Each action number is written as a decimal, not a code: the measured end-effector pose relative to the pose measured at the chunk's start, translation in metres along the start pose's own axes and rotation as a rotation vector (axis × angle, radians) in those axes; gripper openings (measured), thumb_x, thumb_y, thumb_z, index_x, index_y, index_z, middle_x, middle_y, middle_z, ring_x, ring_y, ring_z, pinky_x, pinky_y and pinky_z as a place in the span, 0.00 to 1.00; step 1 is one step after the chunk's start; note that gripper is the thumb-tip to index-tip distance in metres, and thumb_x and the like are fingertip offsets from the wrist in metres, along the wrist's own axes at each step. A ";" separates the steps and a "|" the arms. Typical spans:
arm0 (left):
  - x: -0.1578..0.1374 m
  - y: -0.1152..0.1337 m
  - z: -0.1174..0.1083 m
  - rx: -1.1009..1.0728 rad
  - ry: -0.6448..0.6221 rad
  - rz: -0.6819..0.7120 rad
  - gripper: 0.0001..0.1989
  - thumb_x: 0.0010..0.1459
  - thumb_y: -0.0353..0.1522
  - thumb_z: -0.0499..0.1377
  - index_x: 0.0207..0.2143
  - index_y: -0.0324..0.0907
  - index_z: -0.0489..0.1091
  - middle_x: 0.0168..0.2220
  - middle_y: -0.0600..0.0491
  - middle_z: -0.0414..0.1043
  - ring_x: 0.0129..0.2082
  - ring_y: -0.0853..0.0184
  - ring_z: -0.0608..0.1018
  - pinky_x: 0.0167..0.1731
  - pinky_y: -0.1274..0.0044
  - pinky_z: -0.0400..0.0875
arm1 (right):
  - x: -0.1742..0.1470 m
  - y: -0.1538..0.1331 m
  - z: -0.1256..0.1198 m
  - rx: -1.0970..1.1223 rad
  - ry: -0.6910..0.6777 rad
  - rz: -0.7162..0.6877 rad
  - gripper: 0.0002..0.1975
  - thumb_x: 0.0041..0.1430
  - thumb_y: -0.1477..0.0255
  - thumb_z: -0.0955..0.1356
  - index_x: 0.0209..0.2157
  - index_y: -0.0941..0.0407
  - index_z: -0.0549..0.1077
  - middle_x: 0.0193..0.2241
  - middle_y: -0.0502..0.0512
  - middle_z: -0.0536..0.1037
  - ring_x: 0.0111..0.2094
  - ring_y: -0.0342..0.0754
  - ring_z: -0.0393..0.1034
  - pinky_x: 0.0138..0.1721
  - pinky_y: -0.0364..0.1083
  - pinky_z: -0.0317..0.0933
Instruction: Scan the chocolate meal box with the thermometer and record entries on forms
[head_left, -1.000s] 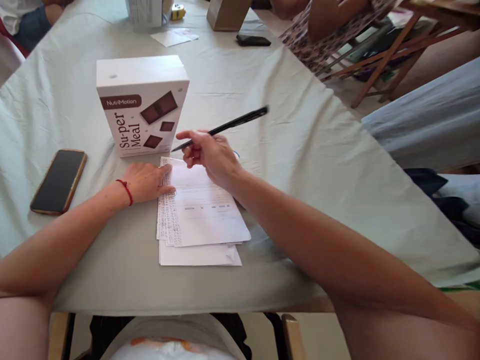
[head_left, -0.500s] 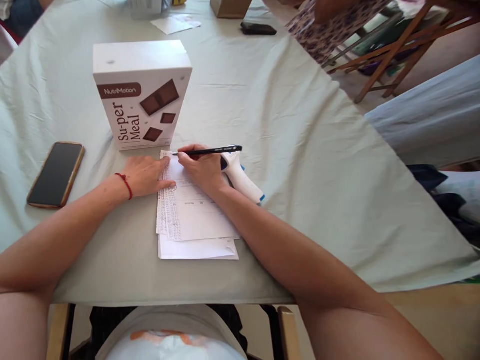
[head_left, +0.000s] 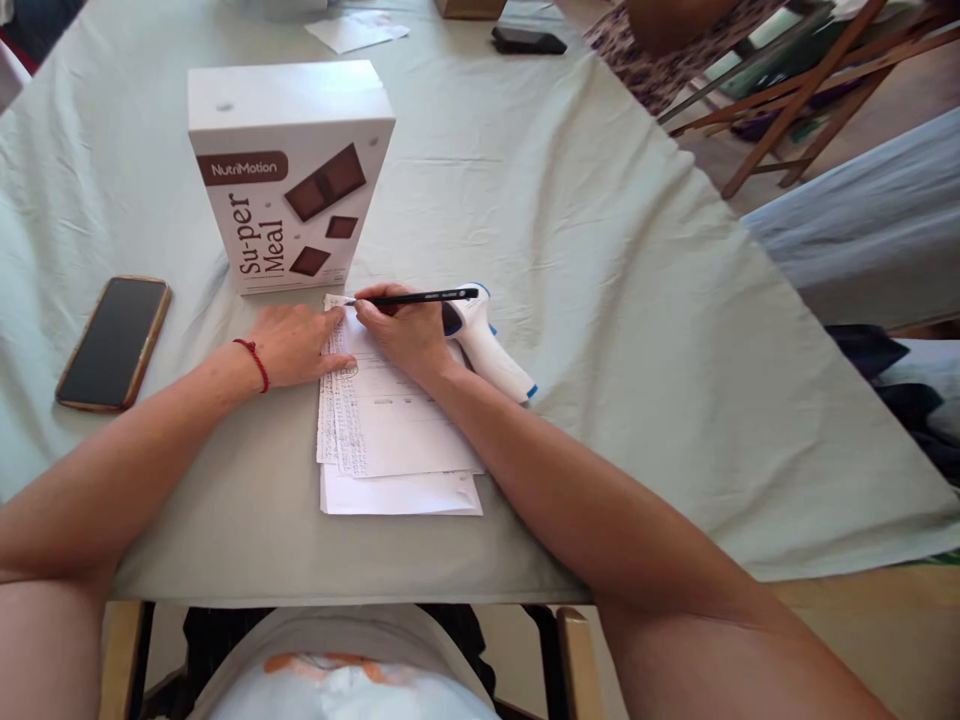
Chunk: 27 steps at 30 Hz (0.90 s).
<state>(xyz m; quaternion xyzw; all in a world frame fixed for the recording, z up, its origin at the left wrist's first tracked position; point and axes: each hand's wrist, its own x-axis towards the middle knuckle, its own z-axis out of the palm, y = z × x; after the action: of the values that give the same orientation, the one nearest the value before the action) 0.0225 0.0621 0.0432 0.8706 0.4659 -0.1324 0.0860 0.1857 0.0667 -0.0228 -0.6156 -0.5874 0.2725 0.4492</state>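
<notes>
My right hand [head_left: 409, 338] grips a black pen [head_left: 427, 297] in a writing hold, its tip at the top left of a stack of papers [head_left: 416, 440]. Small handwriting runs down the left side of the sheets. Flat on that left edge rests my left hand [head_left: 294, 345], fingers stretched, a red cord on its wrist. Just beyond the papers a white carton [head_left: 244, 225] labelled "Su-per Meal" stands upright. A white and blue handheld device [head_left: 495, 355], like an infrared thermometer, lies partly behind my right hand.
A smartphone [head_left: 114, 343] lies left of my left hand on the pale tablecloth [head_left: 570, 250]. Toward the far edge are a loose paper [head_left: 356, 32], a black object [head_left: 529, 41] and a brown box [head_left: 470, 8]. Another person and a wooden folding chair [head_left: 810, 120] are beyond.
The view has shifted slightly, so the far things sit higher in the picture. Both hands keep their places on the papers, and the pen tip stays near the top left corner.
</notes>
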 end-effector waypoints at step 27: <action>0.001 -0.002 0.000 -0.024 0.001 -0.007 0.30 0.65 0.50 0.53 0.61 0.39 0.65 0.44 0.40 0.78 0.46 0.44 0.79 0.38 0.65 0.68 | 0.000 -0.002 0.000 -0.016 0.023 0.017 0.06 0.55 0.73 0.67 0.30 0.54 0.78 0.28 0.50 0.81 0.34 0.48 0.76 0.43 0.49 0.71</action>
<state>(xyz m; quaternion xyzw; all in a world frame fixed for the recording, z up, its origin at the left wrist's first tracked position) 0.0214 0.0638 0.0433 0.8679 0.4707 -0.1266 0.0958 0.1847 0.0665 -0.0207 -0.6273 -0.5791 0.2647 0.4484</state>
